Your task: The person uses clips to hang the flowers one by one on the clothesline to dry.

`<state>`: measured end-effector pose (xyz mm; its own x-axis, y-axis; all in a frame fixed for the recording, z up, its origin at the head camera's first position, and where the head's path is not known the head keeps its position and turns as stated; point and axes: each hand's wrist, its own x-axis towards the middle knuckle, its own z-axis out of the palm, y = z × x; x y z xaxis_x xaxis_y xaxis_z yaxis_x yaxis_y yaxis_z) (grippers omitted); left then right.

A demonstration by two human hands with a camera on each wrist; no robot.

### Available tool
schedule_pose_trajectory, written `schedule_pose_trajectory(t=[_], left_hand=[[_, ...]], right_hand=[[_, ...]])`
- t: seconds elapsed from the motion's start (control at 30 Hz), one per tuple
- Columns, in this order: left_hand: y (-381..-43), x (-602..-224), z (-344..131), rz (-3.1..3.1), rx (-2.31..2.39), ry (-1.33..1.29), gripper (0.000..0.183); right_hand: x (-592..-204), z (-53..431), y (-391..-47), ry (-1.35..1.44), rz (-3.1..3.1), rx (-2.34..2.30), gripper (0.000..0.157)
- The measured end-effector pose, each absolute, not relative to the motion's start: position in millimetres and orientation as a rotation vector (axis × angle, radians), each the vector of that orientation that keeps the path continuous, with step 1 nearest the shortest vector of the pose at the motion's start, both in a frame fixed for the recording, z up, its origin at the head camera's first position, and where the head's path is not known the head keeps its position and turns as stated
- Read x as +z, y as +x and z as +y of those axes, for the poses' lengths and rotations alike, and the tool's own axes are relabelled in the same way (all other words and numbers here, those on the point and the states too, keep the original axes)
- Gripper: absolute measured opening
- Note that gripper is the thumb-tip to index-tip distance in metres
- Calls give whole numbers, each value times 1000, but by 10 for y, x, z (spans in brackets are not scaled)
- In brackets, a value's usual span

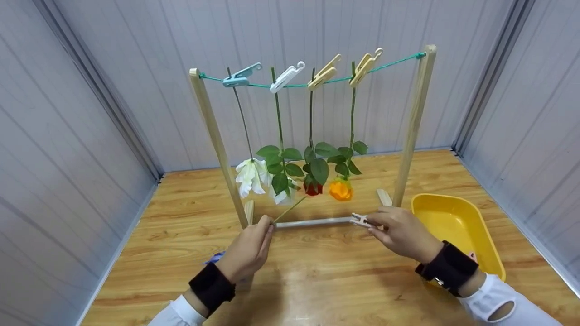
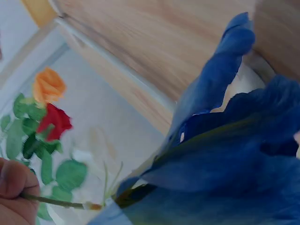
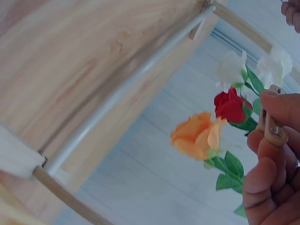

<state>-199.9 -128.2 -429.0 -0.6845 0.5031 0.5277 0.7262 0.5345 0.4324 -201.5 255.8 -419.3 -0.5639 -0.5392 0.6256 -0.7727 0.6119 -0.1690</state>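
Observation:
My left hand (image 1: pixel 249 246) grips the stem (image 2: pixel 61 202) of a blue flower; in the left wrist view its large blue petals (image 2: pixel 211 173) fill the lower right. In the head view the stem slants up past the fingers toward the red rose (image 1: pixel 312 186), while the bloom shows only partly beside the wrist. My right hand (image 1: pixel 403 231) pinches a pale clothespin (image 1: pixel 361 220) between thumb and fingers, near the right end of the stand's white bottom bar (image 1: pixel 317 222). In the right wrist view the clothespin (image 3: pixel 272 124) is partly covered by the thumb.
A wooden stand carries a green cord (image 1: pixel 389 64) between two posts. Blue, white and two yellowish clothespins hold upside-down flowers on it: a white one (image 1: pixel 250 176), another white one (image 1: pixel 282 195), the red rose and an orange one (image 1: pixel 340 190). A yellow bin (image 1: pixel 453 217) sits at right.

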Motion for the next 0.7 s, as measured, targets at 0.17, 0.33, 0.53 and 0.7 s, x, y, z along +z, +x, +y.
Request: schedule_pose_trajectory(t=[0.17, 0.33, 0.53, 0.7], left_hand=[[-2014, -4224, -1061, -2365, -1093, -1039, 17], [-2036, -4102, -845, -2339, -1287, -1017, 23], [-2056, -3959, -540, -2324, -1518, -997, 28], [-2115, -3858, -263, -2267, -1665, -1037, 26]], right_hand=[[-4063, 2634, -2058, 1008, -2304, 607, 18], [-3887, 2696, -2110, 964, -2329, 641, 19], [-3622, 2793, -2151, 952, -2348, 681, 16], [-3365, 2871, -2193, 961, -2322, 657, 15]])
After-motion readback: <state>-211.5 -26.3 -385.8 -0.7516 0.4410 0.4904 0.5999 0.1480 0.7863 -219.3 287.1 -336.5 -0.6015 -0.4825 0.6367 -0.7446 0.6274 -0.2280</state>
